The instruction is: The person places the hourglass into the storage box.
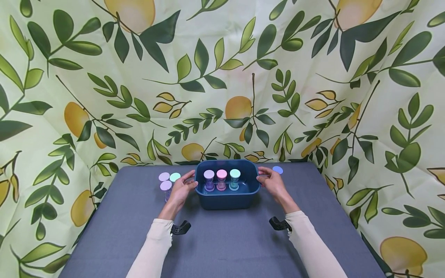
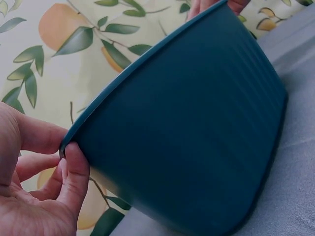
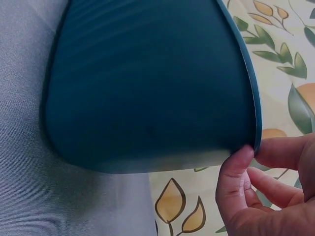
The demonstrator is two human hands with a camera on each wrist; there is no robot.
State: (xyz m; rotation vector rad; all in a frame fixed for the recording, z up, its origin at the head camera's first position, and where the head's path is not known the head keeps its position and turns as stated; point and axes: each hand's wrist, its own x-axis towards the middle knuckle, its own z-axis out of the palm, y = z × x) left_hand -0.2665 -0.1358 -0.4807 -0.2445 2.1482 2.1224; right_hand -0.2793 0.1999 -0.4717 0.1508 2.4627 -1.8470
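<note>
A dark blue rectangular bin [image 1: 227,202] stands on the grey table, its long side facing me. Inside it, three small hourglass-shaped containers stand in a row: a purple one [image 1: 209,175], a pink one [image 1: 221,175] and a mint green one [image 1: 234,174]. My left hand [image 1: 180,192] pinches the rim at the left end between thumb and fingers, as the left wrist view shows close up. At the right end my right hand [image 1: 273,184] pinches the rim the same way. Much of the bin's floor is hidden by its front wall.
Left of the bin, beside my left hand, stand a lilac-topped container [image 1: 166,186], another lilac lid [image 1: 164,176] and a mint green lid [image 1: 175,177]. A blue round lid [image 1: 277,169] shows behind my right hand. Patterned cloth [image 1: 222,116] hangs along the table's back edge.
</note>
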